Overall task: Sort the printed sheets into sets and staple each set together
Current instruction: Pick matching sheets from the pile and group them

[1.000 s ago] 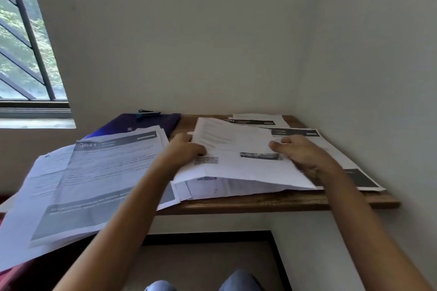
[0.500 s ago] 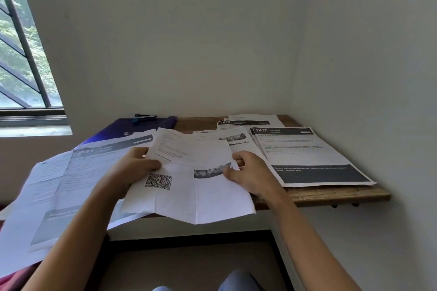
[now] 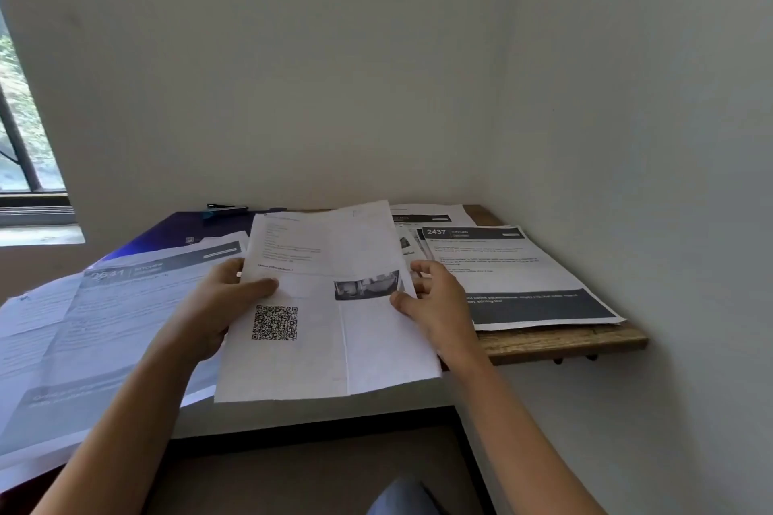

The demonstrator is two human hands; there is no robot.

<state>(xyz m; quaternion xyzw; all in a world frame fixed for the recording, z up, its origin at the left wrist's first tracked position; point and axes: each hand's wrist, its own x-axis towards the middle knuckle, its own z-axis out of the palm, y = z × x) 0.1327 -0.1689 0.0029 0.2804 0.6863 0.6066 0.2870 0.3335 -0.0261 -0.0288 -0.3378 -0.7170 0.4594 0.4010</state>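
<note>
Head view: a white printed sheet (image 3: pixel 330 305) is held up over the near edge of the wooden table (image 3: pixel 560 341), tilted toward the camera. It carries fold creases, a block of small text at the top, a grey photo strip near its right edge and a QR code lower left.

Farther right, a sheet headed 2437 (image 3: pixel 514 272) with a dark band across its bottom lies flat on the table, with more pages beneath and behind it. To the left, a sheet headed 2641 (image 3: pixel 125 314) tops a loose spread of pages that overhangs the table's left side. A dark blue folder (image 3: pixel 180 228) lies at the back, with a small dark stapler-like object (image 3: pixel 226 208) on it; I cannot tell exactly what it is. Plain pale walls meet in a corner behind, and a barred window (image 3: pixel 25 163) shows at far left.

The left hand (image 3: pixel 221 305) pinches the held sheet's left edge, thumb on top above the QR code. The right hand (image 3: pixel 435 305) pinches the right edge just under the photo strip, fingers curled behind.
</note>
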